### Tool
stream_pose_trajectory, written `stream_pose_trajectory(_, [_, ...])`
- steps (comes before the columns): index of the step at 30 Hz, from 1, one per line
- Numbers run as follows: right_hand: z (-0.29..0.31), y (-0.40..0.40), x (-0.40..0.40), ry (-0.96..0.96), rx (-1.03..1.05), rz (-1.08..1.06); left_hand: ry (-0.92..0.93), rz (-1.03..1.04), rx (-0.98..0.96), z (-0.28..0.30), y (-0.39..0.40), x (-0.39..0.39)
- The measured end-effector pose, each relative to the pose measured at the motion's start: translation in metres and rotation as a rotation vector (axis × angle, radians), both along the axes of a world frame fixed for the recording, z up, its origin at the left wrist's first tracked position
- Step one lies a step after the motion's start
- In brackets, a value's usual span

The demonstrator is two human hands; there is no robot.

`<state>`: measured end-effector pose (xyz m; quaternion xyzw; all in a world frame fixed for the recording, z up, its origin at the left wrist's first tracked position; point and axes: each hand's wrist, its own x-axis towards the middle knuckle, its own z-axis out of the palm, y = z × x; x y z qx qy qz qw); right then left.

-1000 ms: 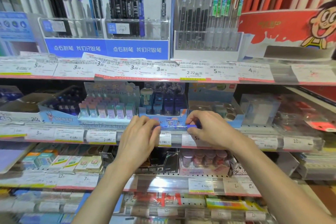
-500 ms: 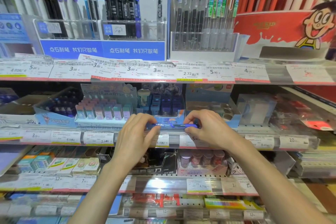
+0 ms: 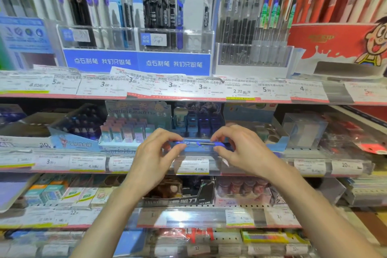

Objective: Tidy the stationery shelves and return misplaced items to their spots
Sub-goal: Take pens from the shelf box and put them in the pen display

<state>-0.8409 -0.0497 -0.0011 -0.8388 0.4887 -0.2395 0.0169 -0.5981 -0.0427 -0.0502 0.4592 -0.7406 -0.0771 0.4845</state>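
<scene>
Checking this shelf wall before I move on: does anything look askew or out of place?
Yes. On the top shelf edge, a price label sits tilted over its neighbours. A blue pen is off the racks, pinched level between the left hand and right hand.

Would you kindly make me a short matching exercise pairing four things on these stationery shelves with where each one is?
Things:
1. blue transparent pen
2. red cartoon display box
3. pastel eraser tray
4. blue banner pen rack

Places:
A. top shelf, far right
B. held level between the left hand and right hand
C. top shelf, centre-left
D. middle shelf, left of the hands

Pairs: 1-B, 2-A, 3-D, 4-C
</scene>
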Motion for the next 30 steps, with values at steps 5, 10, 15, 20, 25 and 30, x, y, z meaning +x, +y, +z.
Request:
stream_pose_trajectory(5, [0.004, 0.012, 0.045, -0.016, -0.024, -0.001, 0.046, -0.038, 0.007, 0.012, 0.011, 0.044])
stream_pose_trajectory(10, [0.008, 0.03, 0.086, -0.034, -0.078, 0.017, 0.072, -0.09, -0.018, 0.024, 0.024, 0.087])
stream_pose_trajectory(15, [0.026, 0.047, 0.105, -0.024, -0.088, 0.059, 0.069, -0.14, -0.077, 0.053, 0.035, 0.106])
stream_pose_trajectory(20, [0.061, 0.058, 0.104, -0.052, -0.169, 0.082, 0.096, -0.182, -0.124, 0.096, 0.039, 0.101])
stream_pose_trajectory(25, [0.091, 0.061, 0.098, -0.1, -0.229, 0.048, 0.113, -0.261, -0.093, 0.136, 0.037, 0.083])
stream_pose_trajectory(30, [0.121, 0.05, 0.095, -0.179, -0.278, 0.022, 0.081, -0.251, -0.149, 0.177, 0.024, 0.066])
